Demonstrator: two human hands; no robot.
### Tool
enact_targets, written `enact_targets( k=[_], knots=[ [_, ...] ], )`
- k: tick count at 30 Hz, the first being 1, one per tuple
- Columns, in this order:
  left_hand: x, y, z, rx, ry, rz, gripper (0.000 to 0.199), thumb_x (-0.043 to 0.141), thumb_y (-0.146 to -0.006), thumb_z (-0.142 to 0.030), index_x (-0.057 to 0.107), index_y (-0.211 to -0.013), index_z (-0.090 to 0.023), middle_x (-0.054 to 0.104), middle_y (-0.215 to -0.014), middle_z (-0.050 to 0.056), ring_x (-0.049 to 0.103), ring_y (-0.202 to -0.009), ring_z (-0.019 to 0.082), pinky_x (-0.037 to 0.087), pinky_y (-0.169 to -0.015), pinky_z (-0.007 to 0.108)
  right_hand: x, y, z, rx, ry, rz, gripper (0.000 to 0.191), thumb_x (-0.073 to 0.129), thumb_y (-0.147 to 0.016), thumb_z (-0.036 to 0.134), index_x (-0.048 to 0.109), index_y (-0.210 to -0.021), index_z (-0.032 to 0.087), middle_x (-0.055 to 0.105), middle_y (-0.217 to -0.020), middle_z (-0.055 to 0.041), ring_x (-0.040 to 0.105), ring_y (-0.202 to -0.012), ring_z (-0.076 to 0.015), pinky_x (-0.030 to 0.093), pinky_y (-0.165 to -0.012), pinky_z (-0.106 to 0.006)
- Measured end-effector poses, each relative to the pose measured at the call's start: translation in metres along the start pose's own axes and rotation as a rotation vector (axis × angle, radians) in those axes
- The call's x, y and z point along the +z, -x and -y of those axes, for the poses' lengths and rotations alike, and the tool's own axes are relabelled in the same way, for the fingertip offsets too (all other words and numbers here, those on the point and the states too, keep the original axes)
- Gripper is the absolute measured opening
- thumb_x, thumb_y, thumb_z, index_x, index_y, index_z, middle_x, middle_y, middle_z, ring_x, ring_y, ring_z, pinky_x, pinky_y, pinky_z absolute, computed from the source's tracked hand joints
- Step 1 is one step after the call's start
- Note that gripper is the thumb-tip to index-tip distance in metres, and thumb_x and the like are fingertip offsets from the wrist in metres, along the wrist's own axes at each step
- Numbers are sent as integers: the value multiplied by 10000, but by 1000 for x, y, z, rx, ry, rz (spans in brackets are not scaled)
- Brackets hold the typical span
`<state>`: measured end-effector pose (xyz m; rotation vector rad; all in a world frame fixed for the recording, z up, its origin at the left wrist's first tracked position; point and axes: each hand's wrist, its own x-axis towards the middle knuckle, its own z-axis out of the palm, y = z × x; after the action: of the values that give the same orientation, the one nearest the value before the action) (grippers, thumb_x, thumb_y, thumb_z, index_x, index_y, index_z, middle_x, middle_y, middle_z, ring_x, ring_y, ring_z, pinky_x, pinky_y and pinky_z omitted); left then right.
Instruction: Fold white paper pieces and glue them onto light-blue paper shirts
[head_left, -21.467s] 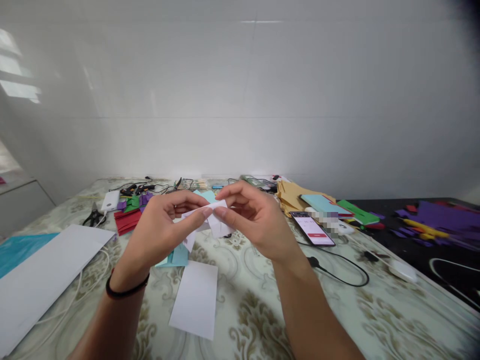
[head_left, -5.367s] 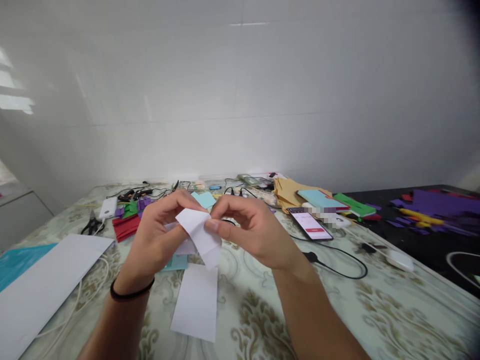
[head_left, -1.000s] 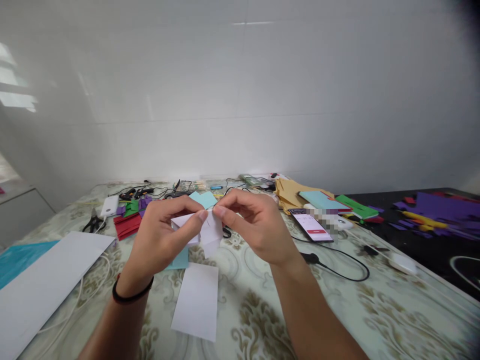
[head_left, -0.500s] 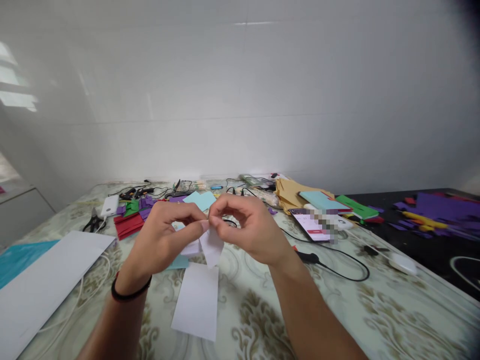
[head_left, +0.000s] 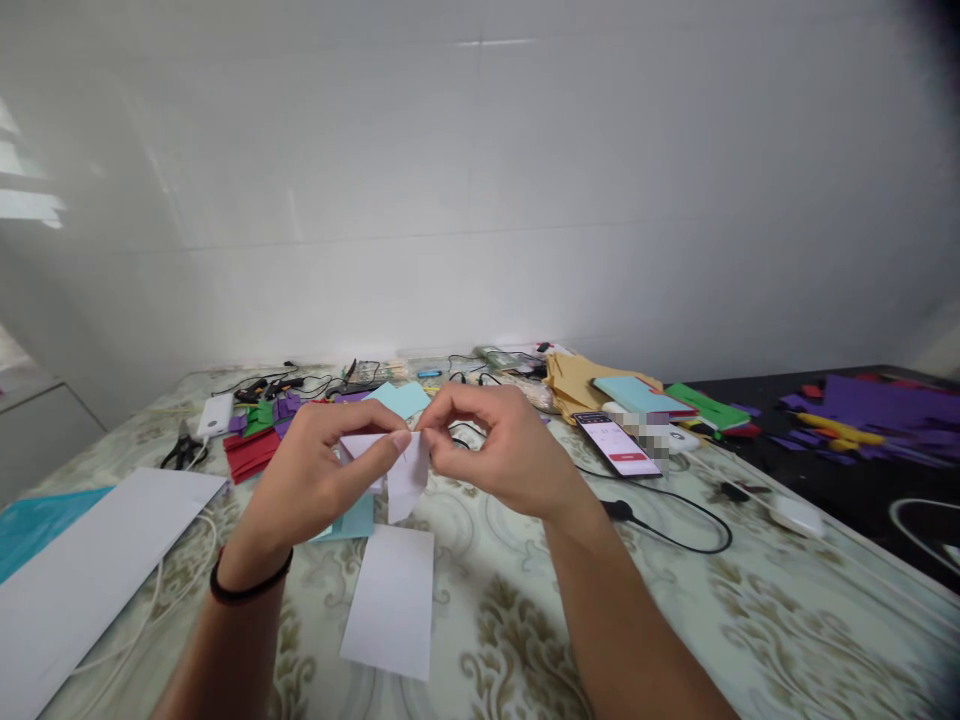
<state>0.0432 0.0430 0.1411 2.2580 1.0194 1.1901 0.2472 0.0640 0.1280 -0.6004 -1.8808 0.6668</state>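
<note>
A small white piece of paper, folded or creased, hangs between my two hands above the table. My left hand, with a dark band at the wrist, pinches its upper edge between thumb and fingers. My right hand pinches the paper's right upper corner, its fingertips close to the left thumb. Below them a white paper rectangle lies flat on the patterned tablecloth. Light blue paper lies partly hidden behind my left hand, and another light blue sheet lies beyond the hands.
At left are a large white sheet, black scissors and red strips. To the right lie a phone, a black cable, yellow envelopes and a green pad. Purple pieces cover part of a dark surface.
The white paper between my hands has turned and spread, showing more of its face along the top. My right fingertips have moved slightly away from the left ones.
</note>
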Motion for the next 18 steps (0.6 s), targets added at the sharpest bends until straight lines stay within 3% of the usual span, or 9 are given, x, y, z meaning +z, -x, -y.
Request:
enact_targets(
  k=[3,6,11,15,18],
  knots=[
    [0,-1,0,-32,-6,-101,153,666,-952,-260,771,-848,-221,763,-797,-34,652,-712,125,456,-647,218,-1,0,-3,-28,-68,-33,145,641,-866,97,732,-916,198,708,-784,15,637,-709,-122,518,-682,-248],
    [-1,-1,1,-104,38,-250,165,688,-938,-290,756,-811,-211,735,-750,-34,617,-668,124,439,-608,219,-6,0,-6,-117,-137,22,338,595,-899,33,748,-1122,235,739,-934,-6,677,-826,-135,544,-752,-269],
    [-2,-1,4,-187,163,-299,205,730,-910,-357,761,-787,-196,709,-716,-18,559,-599,119,400,-526,216,-11,0,-7,-252,-92,204,281,723,-901,45,815,-1094,227,737,-994,-33,670,-926,-158,523,-860,-308],
    [0,-1,5,-212,235,-259,157,762,-892,-366,792,-940,-220,738,-757,-10,580,-575,121,398,-489,208,-9,-1,-8,-259,-88,168,168,797,-892,113,842,-1019,214,727,-917,-28,670,-843,-147,518,-785,-291],
    [-2,-1,1,-146,216,-249,139,753,-902,-334,807,-990,-241,773,-829,6,667,-700,153,488,-592,220,-9,-3,-9,-264,-97,157,140,836,-867,134,847,-984,210,747,-882,-27,674,-813,-148,525,-756,-286]
  ],
)
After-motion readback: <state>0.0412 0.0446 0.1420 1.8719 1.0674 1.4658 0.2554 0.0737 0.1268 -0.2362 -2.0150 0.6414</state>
